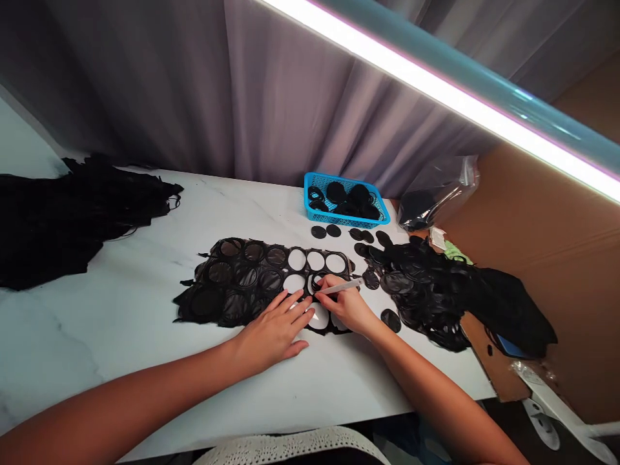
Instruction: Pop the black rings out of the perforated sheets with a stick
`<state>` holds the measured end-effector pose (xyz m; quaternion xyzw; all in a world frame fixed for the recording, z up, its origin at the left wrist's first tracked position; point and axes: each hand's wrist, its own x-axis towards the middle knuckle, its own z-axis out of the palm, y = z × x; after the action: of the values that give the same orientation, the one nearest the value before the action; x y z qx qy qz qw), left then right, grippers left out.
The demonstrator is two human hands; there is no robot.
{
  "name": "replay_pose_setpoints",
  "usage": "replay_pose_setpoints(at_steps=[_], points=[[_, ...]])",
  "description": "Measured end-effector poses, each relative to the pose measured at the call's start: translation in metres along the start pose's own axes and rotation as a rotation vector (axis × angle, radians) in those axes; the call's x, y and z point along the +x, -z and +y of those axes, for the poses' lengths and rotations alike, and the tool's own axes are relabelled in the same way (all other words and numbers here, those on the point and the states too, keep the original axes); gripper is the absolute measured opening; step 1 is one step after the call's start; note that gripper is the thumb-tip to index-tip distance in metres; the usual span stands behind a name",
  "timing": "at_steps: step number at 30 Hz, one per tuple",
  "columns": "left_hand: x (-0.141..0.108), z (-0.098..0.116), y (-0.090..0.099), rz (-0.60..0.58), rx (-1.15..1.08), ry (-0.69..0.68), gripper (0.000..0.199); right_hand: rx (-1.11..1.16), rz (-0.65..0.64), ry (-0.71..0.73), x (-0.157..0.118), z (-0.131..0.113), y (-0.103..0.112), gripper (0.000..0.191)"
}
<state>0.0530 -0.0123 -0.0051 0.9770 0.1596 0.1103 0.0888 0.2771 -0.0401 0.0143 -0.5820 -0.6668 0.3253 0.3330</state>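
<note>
Lace trim (pixel 290 449) runs along the bottom of the view. The left hand (pixel 274 329) lies flat and spread, pressing the black sheet (pixel 232 278) to the white table (pixel 121 361). The right hand (pixel 346 303) pinches a slim white tool (pixel 339 288), its tip at a black ring (pixel 316 282) beside white discs (pixel 296 259) in the sheet. Black discs (pixel 333 230) lie loose beyond, just below a blue basket (pixel 347 219) holding more discs (pixel 335 192). Black scrap heaps (pixel 426 294) sit at the right, with another heap (pixel 72 223) at the left.
</note>
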Motion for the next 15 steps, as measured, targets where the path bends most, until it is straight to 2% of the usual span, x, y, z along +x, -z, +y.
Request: replay_pose_setpoints(at_steps=[7, 15], points=[[0.0004, 0.0013, 0.0005, 0.010, 0.002, 0.005, 0.049, 0.002, 0.030, -0.005, -0.0032, 0.0021, -0.0022, 0.020], [0.0020, 0.0029, 0.0032, -0.037, -0.001, 0.022, 0.051, -0.075, 0.053, 0.069, -0.0038, 0.0011, -0.0020, 0.021]])
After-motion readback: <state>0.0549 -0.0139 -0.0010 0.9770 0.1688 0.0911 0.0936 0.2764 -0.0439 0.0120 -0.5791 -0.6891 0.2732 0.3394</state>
